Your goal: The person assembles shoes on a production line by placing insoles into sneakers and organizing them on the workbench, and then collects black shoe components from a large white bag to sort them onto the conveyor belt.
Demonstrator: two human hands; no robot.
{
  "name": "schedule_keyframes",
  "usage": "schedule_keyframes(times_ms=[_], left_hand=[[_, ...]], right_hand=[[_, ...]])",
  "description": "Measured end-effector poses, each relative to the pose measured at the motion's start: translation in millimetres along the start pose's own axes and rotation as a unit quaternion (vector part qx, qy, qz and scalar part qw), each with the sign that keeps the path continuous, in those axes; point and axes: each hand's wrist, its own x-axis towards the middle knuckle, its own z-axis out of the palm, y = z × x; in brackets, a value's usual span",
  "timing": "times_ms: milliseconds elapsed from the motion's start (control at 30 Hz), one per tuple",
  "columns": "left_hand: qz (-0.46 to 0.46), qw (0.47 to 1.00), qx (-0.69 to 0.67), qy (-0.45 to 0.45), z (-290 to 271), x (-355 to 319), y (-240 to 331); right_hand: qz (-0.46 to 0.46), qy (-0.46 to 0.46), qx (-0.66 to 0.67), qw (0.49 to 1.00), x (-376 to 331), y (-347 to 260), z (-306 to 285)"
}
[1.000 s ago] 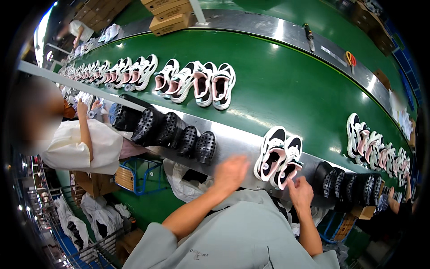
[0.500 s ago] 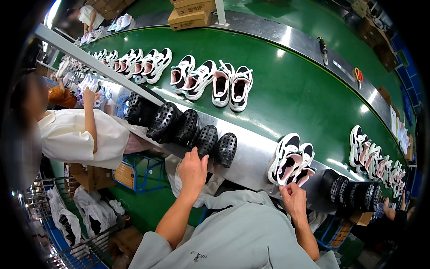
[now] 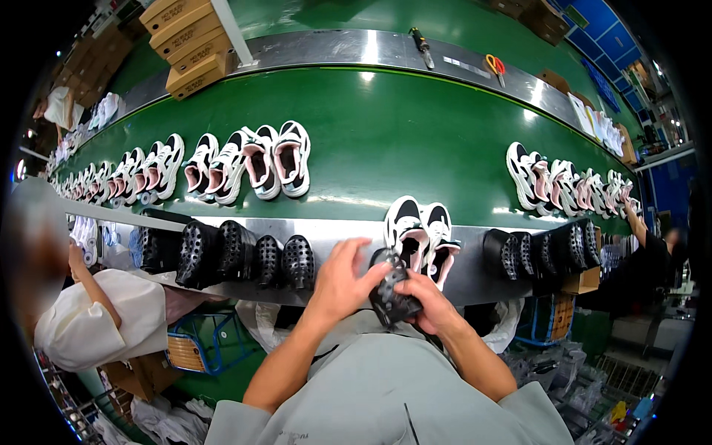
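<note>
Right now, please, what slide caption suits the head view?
The right hand holds a black, perforated, rounded piece near two white-and-black, pink-lined sneakers.

Sneakers (image 3: 437, 236) on ledge (image 3: 475, 271), scissors (image 3: 495, 67) beyond belt (image 3: 400, 141)

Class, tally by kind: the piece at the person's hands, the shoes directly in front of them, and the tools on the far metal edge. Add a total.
Black perforated piece: 1
White-and-black shoes: 2
Scissors: 1
Slim hand tool: 1
Total: 5

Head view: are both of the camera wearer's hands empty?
No, the right hand grips a black perforated piece.
</note>
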Motion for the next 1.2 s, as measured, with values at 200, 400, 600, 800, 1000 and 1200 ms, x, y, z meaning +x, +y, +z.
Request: schedule_keyframes(times_ms=[200,400,600,800,1000,1200], left_hand=[[-0.147,0.948,-0.188,-0.210,57.2,30.7,-33.1],[-0.204,0.954,-0.169,-0.142,101.0,24.9,-41.2],[0.090,0.983,0.160,-0.021,116.7,51.7,-48.4],[0.081,0.959,0.152,-0.224,121.4,55.9,-70.2],[0.016,0.959,0.074,-0.274,105.8,61.8,-74.0],[0.045,0.965,0.049,-0.254,92.0,75.1,-95.9]], right_hand=[[-0.206,0.156,-0.467,0.845,-45.9,-12.9,7.8],[-0.313,0.219,-0.639,0.668,-51.9,1.3,-20.4],[-0.230,0.233,-0.665,0.671,-37.0,0.7,-60.0],[-0.215,0.263,-0.714,0.612,8.7,-9.1,-47.9],[-0.344,0.282,-0.717,0.536,64.8,35.7,-60.5],[-0.368,0.278,-0.621,0.634,52.2,25.2,-51.6]])
